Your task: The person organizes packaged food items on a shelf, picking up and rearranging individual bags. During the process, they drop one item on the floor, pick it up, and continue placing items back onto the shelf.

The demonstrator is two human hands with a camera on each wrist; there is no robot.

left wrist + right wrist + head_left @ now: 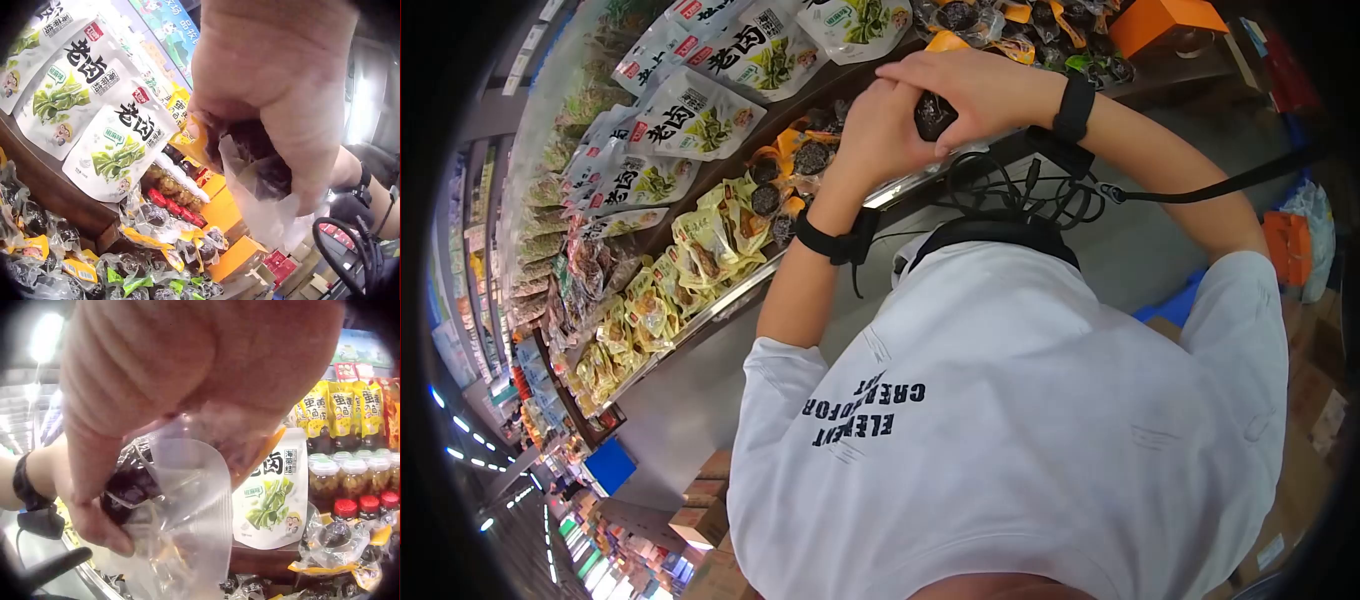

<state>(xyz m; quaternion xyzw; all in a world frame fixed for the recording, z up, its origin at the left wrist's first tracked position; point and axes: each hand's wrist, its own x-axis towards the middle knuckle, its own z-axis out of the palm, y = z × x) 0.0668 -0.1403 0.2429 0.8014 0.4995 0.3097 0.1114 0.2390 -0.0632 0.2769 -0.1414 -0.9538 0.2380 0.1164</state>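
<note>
In the head view, the left hand (pixel 883 135) and right hand (pixel 995 95) meet around a dark item in clear plastic (pixel 934 116). Seen from the left wrist, the left hand (pixel 272 69) curls over the dark item (pixel 253 147), and the clear film (pixel 265 209) hangs below it. An orange part of the wrapper shows beside the fingers. From the right wrist, the right hand (pixel 200 362) covers the top of the package, whose ridged clear edge (pixel 215 506) faces the camera. Some fingertips are hidden behind the hands and film.
White pouches (pixel 690 115) with green pictures stand on the shelf. Yellowish packets (pixel 705 245) and dark wrapped items (pixel 147 269) lie along its front. Jars with red lids (pixel 347 507) and yellow pouches (pixel 344 409) stand behind. Cables (pixel 1025 195) hang beneath the wrists.
</note>
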